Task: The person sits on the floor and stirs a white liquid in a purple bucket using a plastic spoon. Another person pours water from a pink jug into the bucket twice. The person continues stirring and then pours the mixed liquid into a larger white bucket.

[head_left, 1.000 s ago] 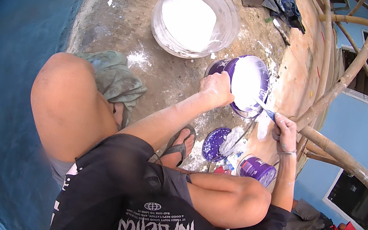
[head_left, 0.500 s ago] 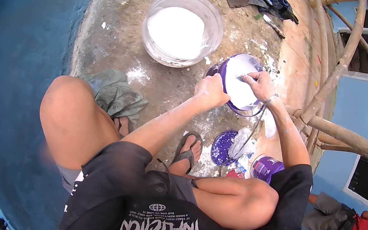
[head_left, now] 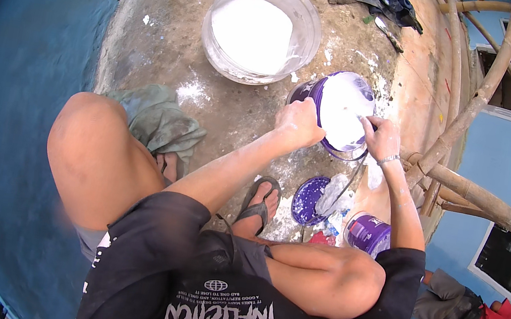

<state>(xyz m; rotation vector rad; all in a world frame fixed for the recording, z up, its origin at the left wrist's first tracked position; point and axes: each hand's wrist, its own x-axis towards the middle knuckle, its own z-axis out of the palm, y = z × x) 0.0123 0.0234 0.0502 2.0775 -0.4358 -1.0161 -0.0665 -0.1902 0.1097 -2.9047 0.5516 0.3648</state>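
left hand (head_left: pixel 299 124) grips rim of purple plastic paint bucket (head_left: pixel 338 112) at 9 o'clock, steadying; right hand (head_left: pixel 380 138) closed at 3 o'clock rim, contents unclear.

This is a house-painting site on a rough, paint-splashed concrete ledge (head_left: pixel 175 33) high against blue-painted walls (head_left: pixel 504 152). Beyond the hands, a large translucent plastic bucket of white paint (head_left: pixel 261 30) stands on the concrete; just right of them rises lashed bamboo scaffolding (head_left: pixel 470 113). Nearer the body lie a purple plastic lid (head_left: pixel 309 199) and a small purple paint can (head_left: pixel 369 232).
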